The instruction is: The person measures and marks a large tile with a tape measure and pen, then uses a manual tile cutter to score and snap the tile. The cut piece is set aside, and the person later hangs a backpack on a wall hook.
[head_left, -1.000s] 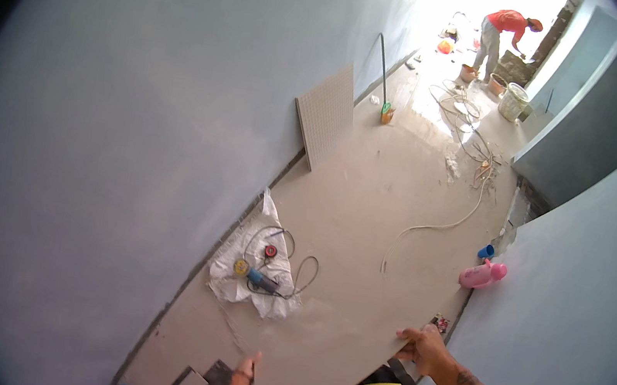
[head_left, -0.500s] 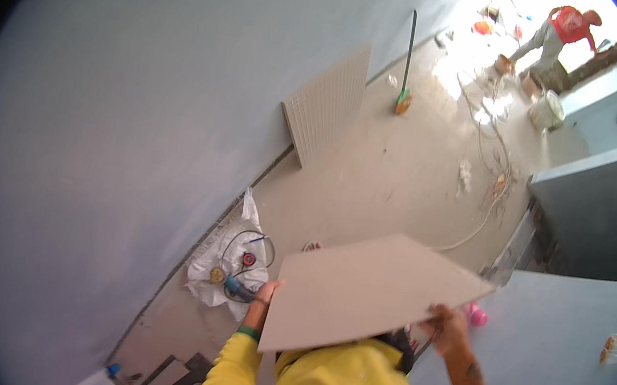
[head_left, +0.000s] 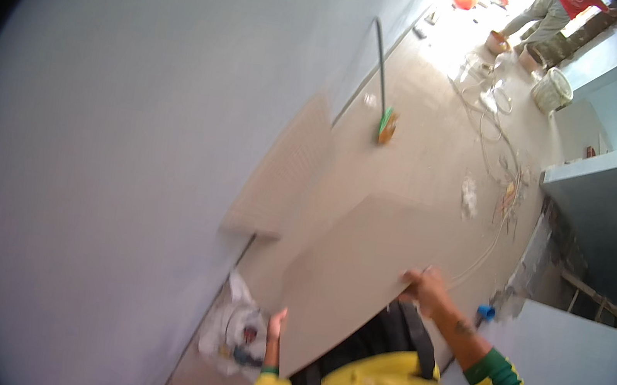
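Observation:
Between my two hands is a large flat beige tile (head_left: 353,268), tilted in front of my body. My left hand (head_left: 277,325) presses along its left edge, with the fingers partly hidden by the tile. My right hand (head_left: 426,290) grips its right edge, fingers curled over it. Ahead on the left, a stack of similar tiles (head_left: 285,166) leans against the wall, blurred by motion. Next to my left hand, a white plastic sack (head_left: 216,328) lies at the foot of the wall with a corded tool on it.
A broom (head_left: 387,125) leans on the left wall (head_left: 130,130). Cables (head_left: 499,132) and debris lie across the floor toward the right. Farther off stand a white bucket (head_left: 552,91) and a person in red (head_left: 541,21). A blue pipe piece (head_left: 485,313) is near my right forearm.
My view has turned and the leaning stack sits lower in it. The held tile has tilted more steeply. My right hand has moved up and left in the picture, still gripping the tile.

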A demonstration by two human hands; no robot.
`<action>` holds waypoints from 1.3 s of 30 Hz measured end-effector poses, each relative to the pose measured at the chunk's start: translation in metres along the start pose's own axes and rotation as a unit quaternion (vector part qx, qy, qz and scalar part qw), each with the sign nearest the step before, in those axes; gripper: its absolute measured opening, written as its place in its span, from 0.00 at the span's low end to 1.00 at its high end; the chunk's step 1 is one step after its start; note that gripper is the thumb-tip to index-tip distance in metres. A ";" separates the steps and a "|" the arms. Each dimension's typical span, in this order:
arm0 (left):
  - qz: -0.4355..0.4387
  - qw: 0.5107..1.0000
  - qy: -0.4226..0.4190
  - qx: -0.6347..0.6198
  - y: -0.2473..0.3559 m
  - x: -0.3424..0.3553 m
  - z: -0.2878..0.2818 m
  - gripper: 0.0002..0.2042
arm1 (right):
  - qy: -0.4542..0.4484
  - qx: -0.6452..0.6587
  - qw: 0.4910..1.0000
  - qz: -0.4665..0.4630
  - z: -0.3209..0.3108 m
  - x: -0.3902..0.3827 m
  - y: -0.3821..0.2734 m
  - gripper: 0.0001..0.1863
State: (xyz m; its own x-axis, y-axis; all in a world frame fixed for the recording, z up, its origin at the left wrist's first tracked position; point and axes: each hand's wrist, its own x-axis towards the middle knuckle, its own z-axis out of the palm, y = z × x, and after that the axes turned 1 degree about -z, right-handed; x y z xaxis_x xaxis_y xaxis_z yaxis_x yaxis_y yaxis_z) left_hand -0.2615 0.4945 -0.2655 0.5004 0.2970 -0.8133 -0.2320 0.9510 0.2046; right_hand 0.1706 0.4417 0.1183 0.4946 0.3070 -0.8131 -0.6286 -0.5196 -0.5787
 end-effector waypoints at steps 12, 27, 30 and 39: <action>0.024 0.971 0.217 0.100 0.076 0.154 0.044 0.14 | -0.101 -0.070 0.991 0.043 0.089 0.253 -0.116 0.17; 0.032 0.919 0.289 0.267 0.114 0.231 0.065 0.20 | -0.099 -0.078 0.992 0.017 0.159 0.364 -0.125 0.12; 0.019 0.918 0.283 0.276 0.119 0.237 0.052 0.19 | -0.093 -0.075 0.993 0.010 0.167 0.366 -0.124 0.12; 0.040 0.923 0.217 0.314 0.127 0.237 0.032 0.17 | -0.132 -0.162 0.978 0.012 0.189 0.369 -0.126 0.15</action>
State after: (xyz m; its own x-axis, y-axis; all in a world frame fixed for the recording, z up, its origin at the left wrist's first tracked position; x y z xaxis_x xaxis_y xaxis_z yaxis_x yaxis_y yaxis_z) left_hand -0.1455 0.6879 -0.4149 0.0898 0.4348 -0.8960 0.3440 0.8307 0.4376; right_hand 0.3191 0.7716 -0.1210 0.2818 0.4646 -0.8395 -0.3937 -0.7419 -0.5428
